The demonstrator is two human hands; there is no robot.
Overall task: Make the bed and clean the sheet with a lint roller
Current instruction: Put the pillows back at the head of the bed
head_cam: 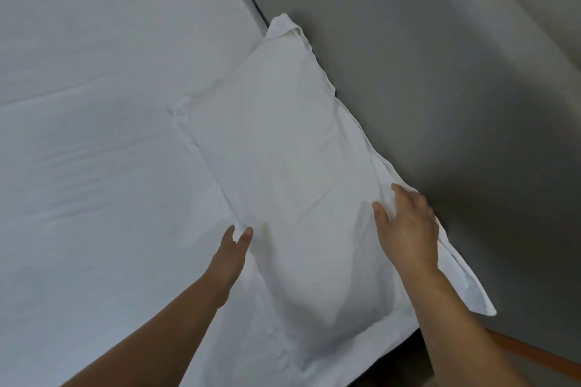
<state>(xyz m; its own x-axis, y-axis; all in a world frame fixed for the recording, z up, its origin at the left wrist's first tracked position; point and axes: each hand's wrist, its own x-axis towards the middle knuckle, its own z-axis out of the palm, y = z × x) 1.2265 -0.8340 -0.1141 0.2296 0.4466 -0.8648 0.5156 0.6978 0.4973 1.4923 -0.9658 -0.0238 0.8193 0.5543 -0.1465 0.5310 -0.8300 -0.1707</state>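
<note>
A white pillow lies on the white bed sheet, running diagonally along the grey headboard. My right hand rests flat on the pillow's near right part by the flanged edge, fingers spread and holding nothing. My left hand touches the pillow's left edge with its fingers extended, empty. The sheet has soft creases to the left of the pillow. No lint roller is in view.
A grey padded headboard fills the right and top. A strip of orange-brown wood shows at the bottom right, beside a dark gap below the mattress corner.
</note>
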